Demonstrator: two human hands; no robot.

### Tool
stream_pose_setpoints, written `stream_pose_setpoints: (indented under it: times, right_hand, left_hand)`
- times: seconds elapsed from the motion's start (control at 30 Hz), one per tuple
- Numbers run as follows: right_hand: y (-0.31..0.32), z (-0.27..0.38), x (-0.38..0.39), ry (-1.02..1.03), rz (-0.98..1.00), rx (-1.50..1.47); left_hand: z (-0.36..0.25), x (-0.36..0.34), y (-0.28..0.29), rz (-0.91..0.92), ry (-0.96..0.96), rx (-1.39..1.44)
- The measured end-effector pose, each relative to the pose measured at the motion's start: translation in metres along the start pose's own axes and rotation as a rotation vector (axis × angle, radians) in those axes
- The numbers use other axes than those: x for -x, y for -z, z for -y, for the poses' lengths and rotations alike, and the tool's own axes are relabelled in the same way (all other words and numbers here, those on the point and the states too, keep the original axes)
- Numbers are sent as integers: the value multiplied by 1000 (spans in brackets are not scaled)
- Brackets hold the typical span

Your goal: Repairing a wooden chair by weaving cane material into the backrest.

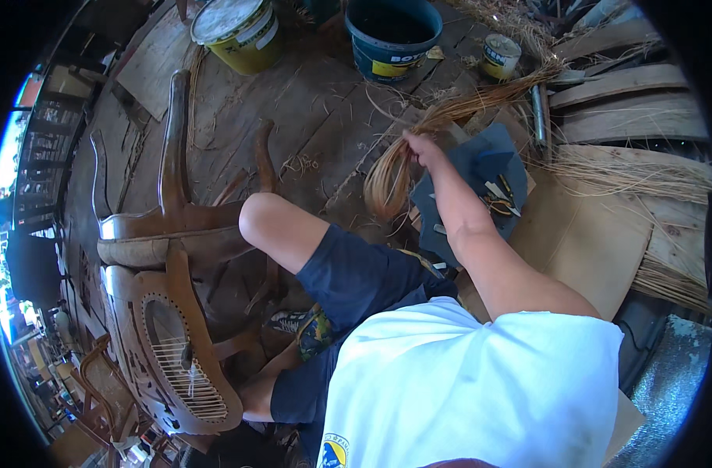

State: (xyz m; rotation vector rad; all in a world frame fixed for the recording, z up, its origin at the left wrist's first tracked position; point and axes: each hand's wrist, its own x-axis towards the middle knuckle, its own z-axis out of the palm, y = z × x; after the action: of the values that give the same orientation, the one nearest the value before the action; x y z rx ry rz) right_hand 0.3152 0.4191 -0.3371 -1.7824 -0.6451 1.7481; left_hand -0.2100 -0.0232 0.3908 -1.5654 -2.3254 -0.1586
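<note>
My right arm reaches forward, and my right hand (423,150) is closed round a bundle of long tan cane strands (391,175). The strands hang loose on the near side of the fist and trail off to the far right. My left hand is out of sight. On my left lies a wooden chair (176,222), tipped over with its curved legs pointing away. Pale strands (186,370) run in rows across the oval opening of its back frame (215,390). A dark, narrow object (186,356) sits among those strands; its kind is unclear.
Below my right forearm, pliers (499,206) and other hand tools lie on a blue-grey sheet (469,168). A yellow bucket (246,47), a dark green bucket (395,39) and a small tin (499,58) stand at the far side. Curved wooden slats (629,117) and loose fibres fill the right.
</note>
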Motion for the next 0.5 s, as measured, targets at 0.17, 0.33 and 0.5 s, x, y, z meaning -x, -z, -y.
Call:
stream_pose_setpoints:
  times: [0.17, 0.33, 0.5]
  right_hand:
    - [34, -26, -13, 462, -561, 808]
    - [-47, 155, 130, 697, 74, 260]
    - [-147, 273, 324, 1636, 633, 224]
  left_hand:
    - [-25, -44, -71, -13, -95, 203]
    - [-68, -74, -106, -17, -123, 278]
    - [-196, -73, -172, 450, 16, 767]
